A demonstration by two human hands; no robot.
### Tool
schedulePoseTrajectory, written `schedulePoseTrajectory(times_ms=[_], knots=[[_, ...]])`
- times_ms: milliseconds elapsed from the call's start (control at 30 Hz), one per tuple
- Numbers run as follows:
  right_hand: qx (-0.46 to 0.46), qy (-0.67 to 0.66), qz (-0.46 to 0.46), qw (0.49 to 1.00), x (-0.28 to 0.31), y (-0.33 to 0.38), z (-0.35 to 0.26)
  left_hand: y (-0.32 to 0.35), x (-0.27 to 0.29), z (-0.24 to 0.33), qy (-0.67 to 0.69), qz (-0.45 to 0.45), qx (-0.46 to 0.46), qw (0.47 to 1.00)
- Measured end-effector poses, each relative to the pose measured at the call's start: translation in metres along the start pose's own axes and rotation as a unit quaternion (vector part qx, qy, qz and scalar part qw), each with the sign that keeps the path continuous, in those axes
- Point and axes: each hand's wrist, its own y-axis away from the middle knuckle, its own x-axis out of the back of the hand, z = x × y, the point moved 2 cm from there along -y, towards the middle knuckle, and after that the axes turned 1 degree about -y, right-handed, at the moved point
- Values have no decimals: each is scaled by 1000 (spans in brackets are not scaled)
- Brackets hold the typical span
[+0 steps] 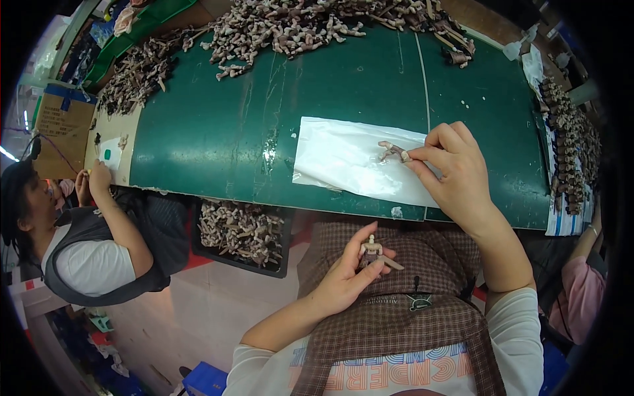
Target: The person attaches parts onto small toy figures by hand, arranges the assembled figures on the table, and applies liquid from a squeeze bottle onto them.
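The green table point(218, 132) spans my front, a heap of small figures point(284, 30) along its far side. A white sheet point(337, 155), glossy and a little rumpled, lies near its front edge. My right hand point(456, 168) has thumb and forefinger clamped on 1 small jointed piece point(391, 150) over the sheet; whether it touches, I can't tell. My left hand point(347, 270), below the table edge, grips 1 pale figure point(373, 249) between thumb and fingers. I'd keep both pinches light and near the joints, so thin limbs don't bend. With a flat tan strip point(394, 263) jutting rightward, I'd lift that hand well over the near edge, and use the green stretch left of the sheet for turning room.
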Motion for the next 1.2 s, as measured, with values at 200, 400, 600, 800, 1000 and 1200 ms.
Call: schedulePoseTrajectory(times_ms=[200,400,600,800,1000,1200], knots=[[10,0,-2,1000,3,0,-3,4,-10,14,-36,-27,-46,998],[-11,-99,54,994,7,8,1,4,-10,26,3,-69,-102,992],[-126,-266,95,951,7,24,10,15,0,54,14,12,-165,986],[-128,-375,71,915,6,35,9,9,5,56,54,46,-179,981],[15,-384,-2,923,10,54,-21,10,-2,55,28,54,-126,990],[138,-316,15,939,12,60,-42,11,-12,57,40,51,-142,988]])
